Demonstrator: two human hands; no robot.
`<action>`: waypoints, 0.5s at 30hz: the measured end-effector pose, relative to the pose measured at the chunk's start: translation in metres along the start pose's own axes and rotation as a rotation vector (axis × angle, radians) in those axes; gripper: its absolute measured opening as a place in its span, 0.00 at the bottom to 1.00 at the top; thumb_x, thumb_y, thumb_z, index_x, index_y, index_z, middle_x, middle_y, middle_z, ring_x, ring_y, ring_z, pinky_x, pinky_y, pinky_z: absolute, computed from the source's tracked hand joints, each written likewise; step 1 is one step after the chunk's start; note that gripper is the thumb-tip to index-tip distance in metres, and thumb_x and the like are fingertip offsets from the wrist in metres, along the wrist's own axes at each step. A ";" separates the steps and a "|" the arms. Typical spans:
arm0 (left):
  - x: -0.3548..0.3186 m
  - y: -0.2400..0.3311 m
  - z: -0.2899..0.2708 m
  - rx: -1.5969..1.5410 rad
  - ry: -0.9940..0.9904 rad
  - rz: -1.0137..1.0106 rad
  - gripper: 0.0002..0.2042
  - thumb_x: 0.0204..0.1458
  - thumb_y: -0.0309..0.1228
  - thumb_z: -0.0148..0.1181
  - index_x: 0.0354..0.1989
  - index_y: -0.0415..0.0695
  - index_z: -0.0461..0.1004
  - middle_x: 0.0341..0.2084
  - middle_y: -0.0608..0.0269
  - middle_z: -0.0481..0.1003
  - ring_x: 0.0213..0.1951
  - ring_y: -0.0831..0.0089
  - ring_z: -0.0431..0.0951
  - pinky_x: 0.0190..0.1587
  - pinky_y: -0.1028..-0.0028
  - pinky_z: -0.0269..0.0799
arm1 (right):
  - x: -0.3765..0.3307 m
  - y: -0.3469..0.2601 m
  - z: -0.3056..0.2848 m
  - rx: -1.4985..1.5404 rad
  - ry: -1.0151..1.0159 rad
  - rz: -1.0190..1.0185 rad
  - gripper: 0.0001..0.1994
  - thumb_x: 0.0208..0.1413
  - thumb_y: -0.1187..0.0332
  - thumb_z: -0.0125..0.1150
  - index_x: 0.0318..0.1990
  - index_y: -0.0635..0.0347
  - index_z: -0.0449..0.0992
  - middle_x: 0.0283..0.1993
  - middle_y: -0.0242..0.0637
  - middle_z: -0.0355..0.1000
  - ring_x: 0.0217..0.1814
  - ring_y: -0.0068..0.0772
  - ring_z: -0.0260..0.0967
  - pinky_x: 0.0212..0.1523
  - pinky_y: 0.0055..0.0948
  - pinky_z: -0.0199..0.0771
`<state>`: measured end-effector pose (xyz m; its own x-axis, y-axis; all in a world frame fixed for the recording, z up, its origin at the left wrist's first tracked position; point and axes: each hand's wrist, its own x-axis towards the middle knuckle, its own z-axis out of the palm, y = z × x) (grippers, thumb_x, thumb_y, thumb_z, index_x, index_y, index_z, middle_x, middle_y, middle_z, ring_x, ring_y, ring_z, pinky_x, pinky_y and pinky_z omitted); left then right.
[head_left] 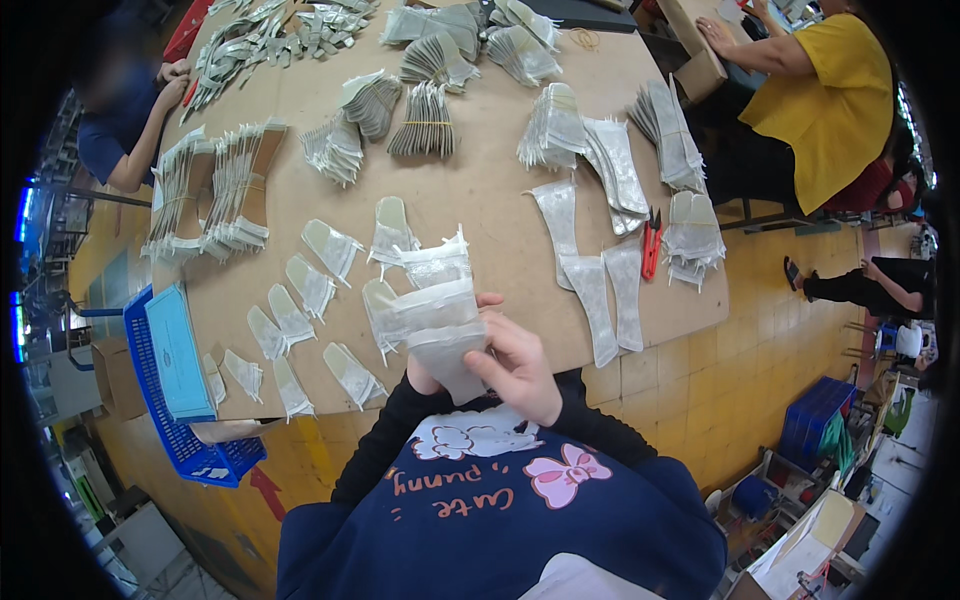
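Observation:
Close to my body, above the near table edge, I hold a stack of whitish cut fabric pieces (435, 305) with frayed edges. My right hand (522, 368) pinches the stack's near right side, its thumb lying on top. Beneath the stack, my left hand (421, 377) supports it and is mostly hidden, fingers included. Just beyond the stack lies a small rounded pale piece (392, 228). To the left, several similar rounded pieces (291, 315) are spread in small groups. Long narrow pieces (588, 300) lie to the right, beside red-handled scissors (651, 245).
Rubber-banded bundles (424, 122) stand across the table (480, 185). A blue basket (205, 455) with a light blue board (180, 350) adjoins the left edge. One person (120, 130) sits at far left; another in yellow (825, 100) sits at far right.

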<state>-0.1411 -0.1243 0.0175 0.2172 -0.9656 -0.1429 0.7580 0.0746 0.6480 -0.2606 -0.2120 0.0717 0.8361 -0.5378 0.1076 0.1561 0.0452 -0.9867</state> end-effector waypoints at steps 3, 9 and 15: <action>0.001 0.005 0.002 -0.016 0.052 -0.097 0.38 0.55 0.59 0.43 0.64 0.39 0.54 0.56 0.46 0.65 0.54 0.61 0.68 0.55 0.62 0.67 | -0.001 0.002 0.008 -0.192 0.025 0.039 0.07 0.55 0.73 0.58 0.36 0.70 0.71 0.44 0.47 0.70 0.47 0.44 0.67 0.48 0.34 0.66; -0.004 0.006 0.012 -0.290 0.257 0.129 0.35 0.59 0.57 0.36 0.63 0.38 0.54 0.58 0.48 0.63 0.55 0.60 0.68 0.56 0.61 0.65 | 0.007 0.004 0.011 -0.528 0.090 -0.134 0.09 0.54 0.71 0.59 0.30 0.71 0.71 0.56 0.52 0.66 0.58 0.56 0.62 0.57 0.42 0.62; -0.012 0.010 -0.010 -0.152 0.402 0.033 0.25 0.60 0.42 0.46 0.61 0.38 0.57 0.53 0.53 0.68 0.52 0.63 0.72 0.55 0.63 0.67 | 0.002 0.000 0.002 -0.321 0.124 -0.082 0.08 0.56 0.72 0.56 0.36 0.72 0.73 0.58 0.53 0.65 0.59 0.49 0.66 0.57 0.38 0.64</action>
<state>-0.1299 -0.1097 0.0182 0.4424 -0.7907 -0.4231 0.8219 0.1688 0.5440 -0.2580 -0.2111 0.0719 0.7541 -0.6280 0.1921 0.0304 -0.2588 -0.9655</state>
